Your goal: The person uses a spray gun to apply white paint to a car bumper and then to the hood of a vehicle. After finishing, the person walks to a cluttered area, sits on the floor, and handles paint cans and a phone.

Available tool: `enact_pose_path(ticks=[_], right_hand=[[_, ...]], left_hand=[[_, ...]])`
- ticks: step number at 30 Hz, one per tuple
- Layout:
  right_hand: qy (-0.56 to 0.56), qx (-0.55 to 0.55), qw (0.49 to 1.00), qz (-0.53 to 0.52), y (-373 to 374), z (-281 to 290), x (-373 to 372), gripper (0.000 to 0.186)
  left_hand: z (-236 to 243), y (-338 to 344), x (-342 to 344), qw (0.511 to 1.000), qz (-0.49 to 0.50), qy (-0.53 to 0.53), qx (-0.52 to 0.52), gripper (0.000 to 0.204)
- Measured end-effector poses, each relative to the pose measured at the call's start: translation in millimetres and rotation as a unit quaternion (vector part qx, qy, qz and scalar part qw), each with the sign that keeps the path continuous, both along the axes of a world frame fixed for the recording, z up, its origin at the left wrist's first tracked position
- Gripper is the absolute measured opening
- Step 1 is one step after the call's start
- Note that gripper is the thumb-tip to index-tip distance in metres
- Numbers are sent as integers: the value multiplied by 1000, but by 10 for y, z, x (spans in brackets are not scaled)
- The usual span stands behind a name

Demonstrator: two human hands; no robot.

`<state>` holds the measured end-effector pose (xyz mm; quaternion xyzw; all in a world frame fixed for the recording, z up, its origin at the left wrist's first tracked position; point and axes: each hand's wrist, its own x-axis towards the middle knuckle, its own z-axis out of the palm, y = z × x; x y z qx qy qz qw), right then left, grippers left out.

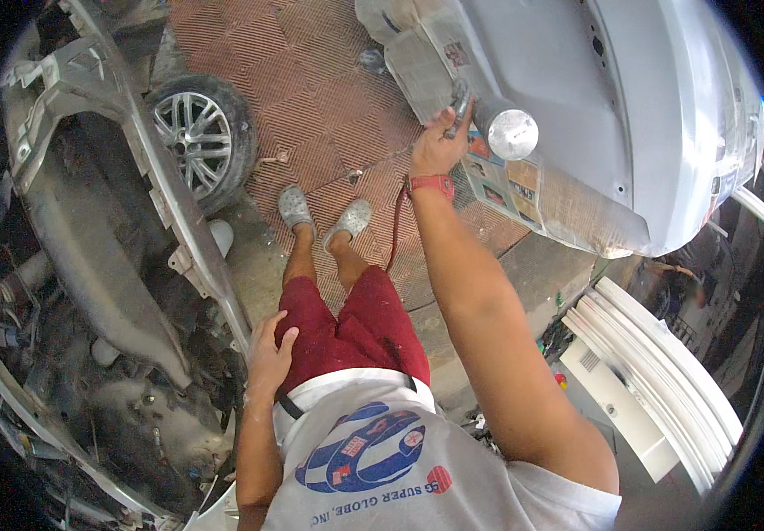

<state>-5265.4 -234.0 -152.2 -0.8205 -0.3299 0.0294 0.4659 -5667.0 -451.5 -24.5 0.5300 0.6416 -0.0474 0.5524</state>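
Note:
My right hand [437, 146] is closed round the handle of a spray gun [512, 134], whose round metal cup faces up toward me. From below that wrist a dark red hose [397, 221] runs down toward my legs. Just past the gun is a light grey car body panel [568, 80], with newspaper masking [506, 188] and plastic sheeting along its near and left edges. My left hand [268, 356] hangs beside my thigh with its fingers loosely apart, holding nothing. The gun's nozzle and trigger are partly hidden by my fingers.
A wheel with a silver rim [194, 142] lies on the floor at the left. Beside it stretches a stripped car frame [165, 203] with bare metal edges close to my left arm. White curved panels [656, 380] are at the right. Ridged reddish mats [311, 80] cover the floor.

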Motion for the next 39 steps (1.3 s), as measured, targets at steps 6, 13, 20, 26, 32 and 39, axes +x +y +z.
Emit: enact_pose_path(ticks=[6,13,20,26,32,39], right_hand=[[70,20,997,-39,-224,-140,199,73],[97,33,981,-162,-1189,75,252,69],[130,49,960,-245,-1449,513,30,63],[194,87,960,-184,-905,720,-109,58],[238,127,961,-68,-561,1228,-250,54],[302,105,924,-210,-1405,1413,-51,50]], left_hand=[[-88,2,-19,999,-23,-24,8,47],[-97,198,168,997,-50,-49,17,43],[-176,364,147,994,-71,-71,48,41],[-208,413,11,993,-68,-74,62,41],[-88,506,-43,993,-77,-53,67,42],[-129,532,-72,991,-101,-42,71,42]])
